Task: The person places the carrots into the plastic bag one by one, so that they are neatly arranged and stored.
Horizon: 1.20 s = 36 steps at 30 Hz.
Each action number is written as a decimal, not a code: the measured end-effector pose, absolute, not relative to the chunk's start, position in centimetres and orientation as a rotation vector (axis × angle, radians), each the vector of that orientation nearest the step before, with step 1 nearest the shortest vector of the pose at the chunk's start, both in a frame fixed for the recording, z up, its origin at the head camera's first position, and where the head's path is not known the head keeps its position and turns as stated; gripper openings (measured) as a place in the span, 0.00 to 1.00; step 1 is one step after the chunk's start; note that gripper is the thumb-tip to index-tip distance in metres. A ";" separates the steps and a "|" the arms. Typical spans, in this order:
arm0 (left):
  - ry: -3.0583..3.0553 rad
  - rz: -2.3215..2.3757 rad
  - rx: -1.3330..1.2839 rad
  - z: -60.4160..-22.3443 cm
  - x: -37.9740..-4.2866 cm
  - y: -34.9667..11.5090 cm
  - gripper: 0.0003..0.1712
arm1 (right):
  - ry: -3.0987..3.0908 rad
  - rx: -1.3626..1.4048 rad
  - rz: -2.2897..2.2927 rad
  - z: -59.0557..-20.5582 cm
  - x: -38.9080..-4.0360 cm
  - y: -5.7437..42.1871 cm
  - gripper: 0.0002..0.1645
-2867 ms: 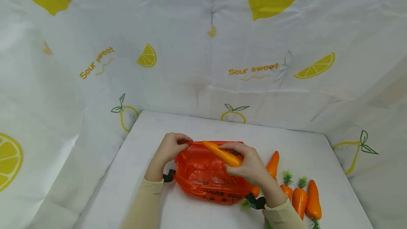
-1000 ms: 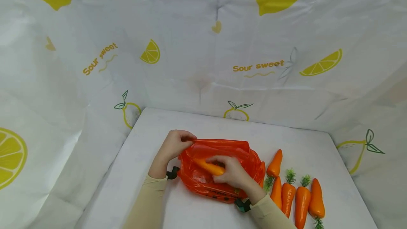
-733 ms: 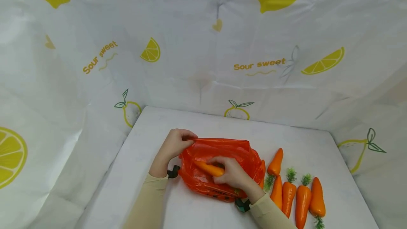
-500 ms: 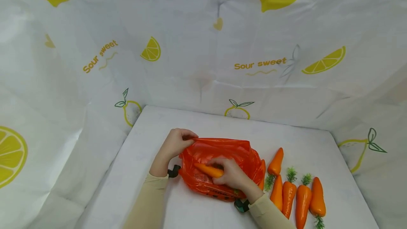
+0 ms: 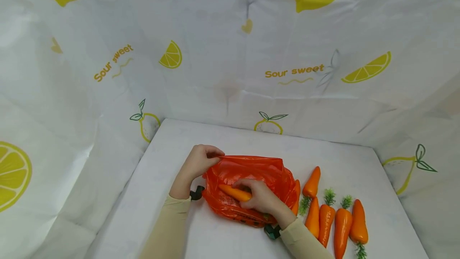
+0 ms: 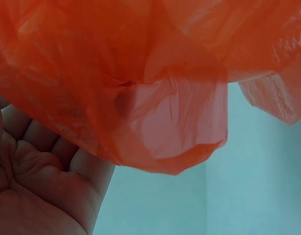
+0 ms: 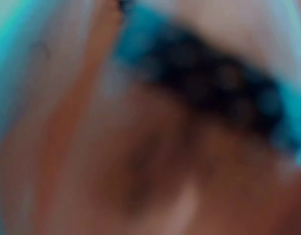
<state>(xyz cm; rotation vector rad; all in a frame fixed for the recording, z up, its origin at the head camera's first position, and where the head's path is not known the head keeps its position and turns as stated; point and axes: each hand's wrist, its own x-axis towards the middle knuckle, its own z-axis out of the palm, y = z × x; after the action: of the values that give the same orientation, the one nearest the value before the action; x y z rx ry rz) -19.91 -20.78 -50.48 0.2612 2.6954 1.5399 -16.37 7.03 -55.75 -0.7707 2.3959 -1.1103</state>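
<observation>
A red plastic bag (image 5: 264, 164) lies on the white table with its mouth spread. My left hand (image 5: 199, 161) pinches the bag's far left rim between thumb and fingers. In the left wrist view the translucent bag (image 6: 170, 117) hides the fingertips of that hand (image 6: 42, 186). Inside the bag's mouth, my right hand (image 5: 262, 197) grips an orange carrot (image 5: 233, 192) by its thick end, the tip pointing left. The right wrist view is too blurred to make out the grip.
Several more carrots lie right of the bag, among them one at the back (image 5: 312, 183) and one at the far right (image 5: 358, 223). One carrot (image 5: 296, 195) sits against the bag's right side. A white lemon-print sheet (image 5: 215, 91) stands behind and beside the table (image 5: 172, 135).
My right hand has brought the carrot from above the bag's rim down into its mouth, leftward and nearer. Lately it has barely moved. The left hand still holds the rim.
</observation>
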 end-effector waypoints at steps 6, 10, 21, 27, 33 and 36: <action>2.686 1.547 0.253 -50.3 -19.9 -20.7 0.10 | 2.432 -0.761 -1.054 -55.5 -16.0 6.8 0.31; 2.672 1.556 0.242 -50.3 -19.8 -20.8 0.10 | 2.465 -0.762 -1.029 -55.6 -16.0 6.7 0.29; 2.694 1.532 0.283 -50.3 -19.9 -21.0 0.11 | 2.537 -0.793 -1.051 -54.0 -15.9 6.4 0.32; 2.707 1.520 0.293 -50.2 -19.9 -20.9 0.11 | 2.601 -0.803 -1.059 -51.9 -15.5 6.5 0.33; 2.710 1.522 0.289 -50.1 -19.8 -20.9 0.11 | 2.628 -0.758 -1.177 -49.6 -14.9 6.8 0.35; 2.703 1.528 0.274 -50.1 -19.8 -20.9 0.10 | 2.650 -0.726 -1.225 -48.5 -14.6 7.0 0.36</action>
<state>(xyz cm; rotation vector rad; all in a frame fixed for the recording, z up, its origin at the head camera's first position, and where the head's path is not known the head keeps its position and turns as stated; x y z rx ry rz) -19.85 -20.90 -50.13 0.2739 2.7026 1.5281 -14.59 7.02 -48.48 -0.7263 2.6504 -1.2255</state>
